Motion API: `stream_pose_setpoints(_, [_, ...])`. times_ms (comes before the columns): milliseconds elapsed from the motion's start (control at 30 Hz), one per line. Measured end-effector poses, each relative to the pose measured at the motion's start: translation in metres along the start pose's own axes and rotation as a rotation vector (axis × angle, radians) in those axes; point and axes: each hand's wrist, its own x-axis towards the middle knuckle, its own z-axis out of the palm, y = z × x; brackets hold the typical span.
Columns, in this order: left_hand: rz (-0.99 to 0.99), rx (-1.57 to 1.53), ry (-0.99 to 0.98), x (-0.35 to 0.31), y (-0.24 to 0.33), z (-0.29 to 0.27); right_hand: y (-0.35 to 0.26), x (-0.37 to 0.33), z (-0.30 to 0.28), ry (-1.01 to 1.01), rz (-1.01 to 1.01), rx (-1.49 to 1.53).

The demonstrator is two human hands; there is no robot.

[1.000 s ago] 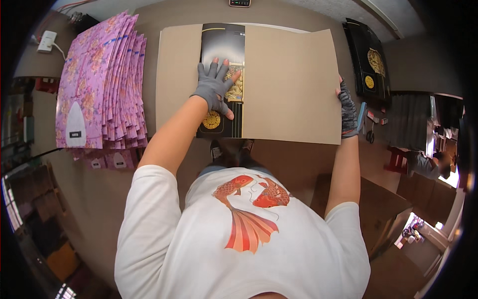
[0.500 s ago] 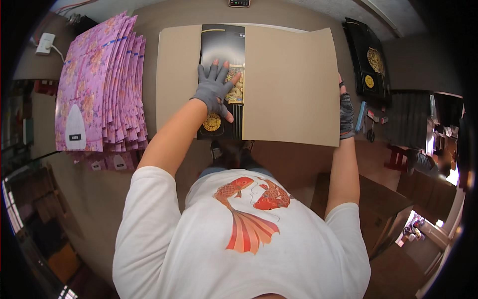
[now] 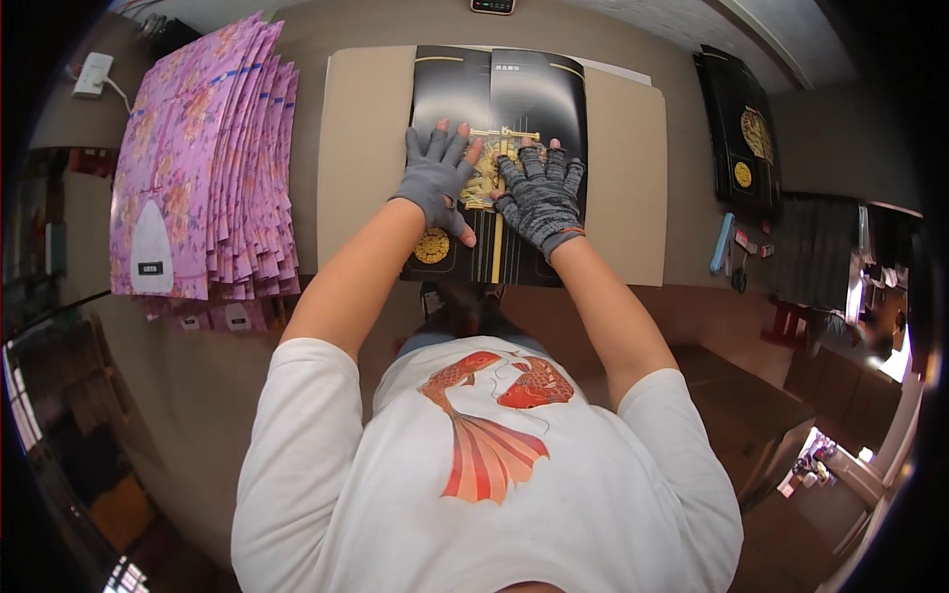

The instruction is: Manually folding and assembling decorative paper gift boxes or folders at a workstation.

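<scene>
A large tan card sheet [image 3: 361, 168] lies in front of me on the table. Across its middle, two glossy black panels [image 3: 450, 89] with gold printing meet along a centre seam. My left hand [image 3: 432, 178], in a grey fingerless glove, rests flat with spread fingers on the left panel, partly covering its gold design. Flat on the right panel is my right hand [image 3: 544, 196], in a darker knitted fingerless glove, its fingers also spread. Both hands hide parts of the gold picture between them. A round gold emblem [image 3: 432, 245] shows below my left hand.
Fanned pink floral packages [image 3: 173, 188] stand at the left, near a white power adapter [image 3: 94, 76]. More black-and-gold folded pieces [image 3: 736, 128] lie at the far right. Beside them are a blue tool [image 3: 723, 243] and dark-handled scissors [image 3: 739, 277]. A cardboard box [image 3: 741, 415] sits lower right.
The right-hand tan flap has been folded over, and its black printed panel now lies beside the left one. My right hand moved from the sheet's right edge onto it. My left hand stayed put.
</scene>
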Motion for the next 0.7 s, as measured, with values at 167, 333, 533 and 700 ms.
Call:
stream_pose_setpoints(167, [0.006, -0.007, -0.015, -0.001, -0.003, 0.0, 0.002, 0.002, -0.02, -0.003, 0.057, -0.038])
stream_pose_setpoints(333, [0.004, 0.0, -0.029, -0.001, -0.001, -0.002, 0.002, 0.005, -0.032, -0.169, 0.163, 0.018])
stream_pose_setpoints(533, [0.003, 0.002, -0.045, -0.001, 0.0, -0.007, 0.0, 0.005, -0.031, -0.153, 0.136, -0.005])
stream_pose_setpoints(700, [0.003, 0.013, -0.067, -0.001, -0.001, -0.006, 0.0, 0.007, -0.028, -0.164, 0.138, -0.019])
